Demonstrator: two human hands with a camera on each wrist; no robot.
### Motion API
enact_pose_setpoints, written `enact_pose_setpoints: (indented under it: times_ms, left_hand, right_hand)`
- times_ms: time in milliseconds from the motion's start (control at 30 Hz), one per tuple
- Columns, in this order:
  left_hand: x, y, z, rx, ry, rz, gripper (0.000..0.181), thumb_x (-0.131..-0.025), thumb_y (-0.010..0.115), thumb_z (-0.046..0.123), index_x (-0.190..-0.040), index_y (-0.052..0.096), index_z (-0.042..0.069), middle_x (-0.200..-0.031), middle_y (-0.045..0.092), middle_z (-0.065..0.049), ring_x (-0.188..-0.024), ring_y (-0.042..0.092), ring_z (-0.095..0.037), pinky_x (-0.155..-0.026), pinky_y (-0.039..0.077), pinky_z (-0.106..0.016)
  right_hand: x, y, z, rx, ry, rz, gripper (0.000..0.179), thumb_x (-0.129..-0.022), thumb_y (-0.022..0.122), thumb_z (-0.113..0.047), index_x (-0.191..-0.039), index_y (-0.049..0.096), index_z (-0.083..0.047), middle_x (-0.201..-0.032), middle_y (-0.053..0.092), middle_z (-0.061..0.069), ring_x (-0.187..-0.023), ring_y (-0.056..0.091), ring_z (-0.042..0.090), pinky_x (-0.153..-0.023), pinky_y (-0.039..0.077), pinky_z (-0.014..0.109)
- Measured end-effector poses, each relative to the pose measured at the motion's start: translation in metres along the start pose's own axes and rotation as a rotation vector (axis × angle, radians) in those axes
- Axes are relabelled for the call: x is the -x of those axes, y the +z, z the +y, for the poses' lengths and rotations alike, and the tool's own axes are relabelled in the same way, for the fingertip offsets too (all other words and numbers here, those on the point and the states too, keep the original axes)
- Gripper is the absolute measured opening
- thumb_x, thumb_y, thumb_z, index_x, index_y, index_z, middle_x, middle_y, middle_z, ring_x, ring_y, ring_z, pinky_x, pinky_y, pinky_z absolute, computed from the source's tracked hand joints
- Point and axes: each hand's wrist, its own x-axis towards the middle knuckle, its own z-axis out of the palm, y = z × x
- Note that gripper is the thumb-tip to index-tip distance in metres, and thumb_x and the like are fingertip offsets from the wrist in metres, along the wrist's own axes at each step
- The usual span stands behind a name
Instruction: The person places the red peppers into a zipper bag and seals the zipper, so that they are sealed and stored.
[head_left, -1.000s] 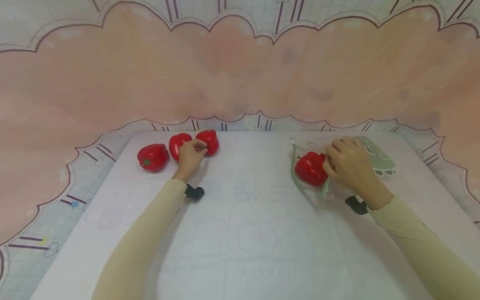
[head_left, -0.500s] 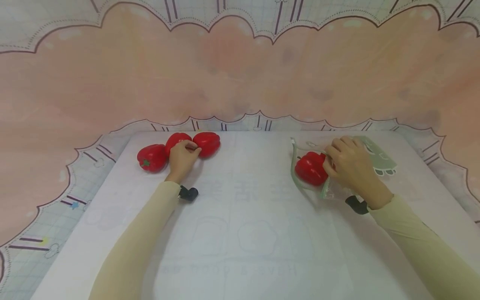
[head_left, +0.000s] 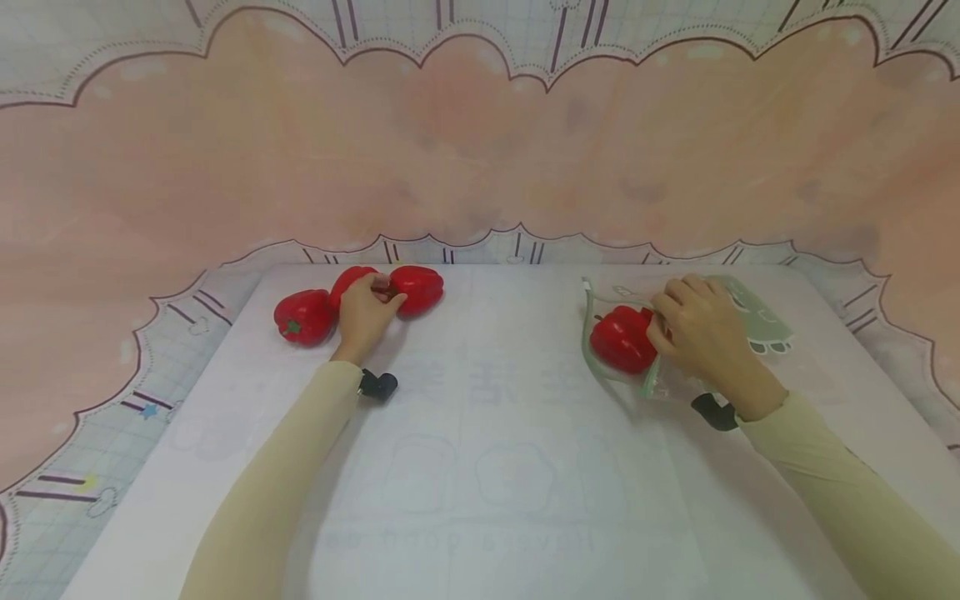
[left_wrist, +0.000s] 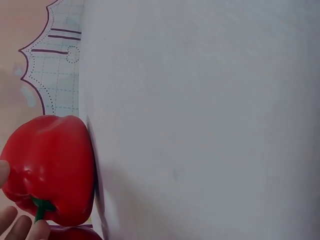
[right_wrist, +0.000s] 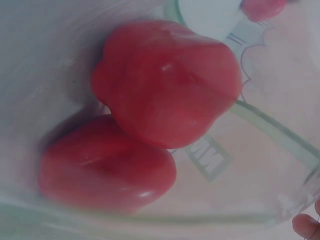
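My left hand (head_left: 367, 317) is at the rightmost of three red bell peppers on the left, a bell pepper (head_left: 417, 292) lying on its side. In the left wrist view its fingertips (left_wrist: 37, 231) are at the green stem (left_wrist: 43, 206), with another finger by the pepper's side. My right hand (head_left: 696, 329) grips the edge of a clear zip bag (head_left: 588, 333) with a green rim, its mouth spread toward the left. Inside, the right wrist view shows an upper bell pepper (right_wrist: 167, 82) and a lower bell pepper (right_wrist: 107, 167).
A middle bell pepper (head_left: 348, 283) is partly behind my left hand, touching the left bell pepper (head_left: 304, 318). The white tabletop (head_left: 495, 467) ends at a patterned cloth (head_left: 480, 167) behind. A green printed panel (head_left: 757, 312) shows on the bag right of my right hand.
The rightmost pepper has tipped onto its side, its stem toward my left hand. That hand shifted slightly left, and the middle pepper moved against the left one. My right hand stays put.
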Motion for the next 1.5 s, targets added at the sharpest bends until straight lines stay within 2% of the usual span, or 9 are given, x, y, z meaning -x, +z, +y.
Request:
enact_pose_setpoints:
  times_ms: [133, 500, 800, 1067, 1300, 1500]
  left_hand:
    - [-0.001, 0.001, 0.003, -0.022, -0.013, -0.041, 0.051, -0.084, 0.07, 0.023, -0.128, 0.055, 0.004, -0.116, 0.063, -0.017, -0.099, 0.059, -0.03, -0.092, 0.053, -0.041]
    - [-0.004, 0.007, 0.01, -0.037, -0.024, -0.09, 0.05, -0.084, 0.07, 0.024, -0.127, 0.055, 0.005, -0.122, 0.059, -0.018, -0.108, 0.055, -0.032, -0.09, 0.052, -0.044]
    - [-0.007, 0.016, 0.013, 0.025, -0.039, -0.123, 0.052, -0.083, 0.071, 0.025, -0.125, 0.049, 0.006, -0.126, 0.058, -0.018, -0.118, 0.053, -0.033, -0.096, 0.05, -0.045]
    - [-0.013, 0.017, 0.011, 0.101, -0.062, -0.164, 0.064, -0.082, 0.072, 0.02, -0.136, 0.041, 0.004, -0.131, 0.052, -0.02, -0.119, 0.051, -0.034, -0.098, 0.048, -0.045]
    - [-0.015, 0.017, 0.008, 0.068, -0.035, -0.205, 0.069, -0.081, 0.073, 0.018, -0.14, 0.04, 0.002, -0.136, 0.049, -0.02, -0.122, 0.048, -0.035, -0.099, 0.047, -0.046]
    - [-0.014, 0.016, 0.008, 0.049, -0.041, -0.223, 0.068, -0.081, 0.073, 0.021, -0.139, 0.041, 0.006, -0.137, 0.048, -0.018, -0.126, 0.045, -0.034, -0.101, 0.046, -0.046]
  right_hand:
    - [0.0, 0.001, 0.0, 0.001, 0.0, -0.004, 0.016, -0.073, 0.06, -0.009, -0.083, 0.065, 0.003, -0.076, 0.059, 0.017, -0.077, 0.053, 0.033, -0.073, 0.048, 0.046]
    - [0.0, 0.001, 0.0, 0.0, 0.013, -0.021, 0.016, -0.073, 0.061, -0.009, -0.083, 0.065, 0.003, -0.076, 0.059, 0.016, -0.078, 0.052, 0.032, -0.073, 0.047, 0.046]
    - [0.001, 0.001, 0.001, -0.001, 0.01, -0.012, 0.016, -0.073, 0.06, -0.009, -0.083, 0.065, 0.003, -0.076, 0.059, 0.016, -0.077, 0.052, 0.032, -0.073, 0.048, 0.046]
    - [0.0, 0.0, 0.001, 0.003, 0.019, -0.022, 0.017, -0.073, 0.061, -0.009, -0.084, 0.066, 0.003, -0.076, 0.059, 0.017, -0.078, 0.052, 0.033, -0.074, 0.048, 0.047]
    - [0.0, 0.001, 0.001, -0.002, 0.011, -0.015, 0.016, -0.074, 0.059, -0.009, -0.083, 0.065, 0.003, -0.076, 0.059, 0.017, -0.078, 0.053, 0.032, -0.075, 0.048, 0.047]
    - [-0.001, 0.001, 0.001, -0.003, -0.004, 0.003, 0.016, -0.074, 0.057, -0.009, -0.082, 0.065, 0.003, -0.075, 0.058, 0.016, -0.077, 0.053, 0.032, -0.071, 0.048, 0.046]
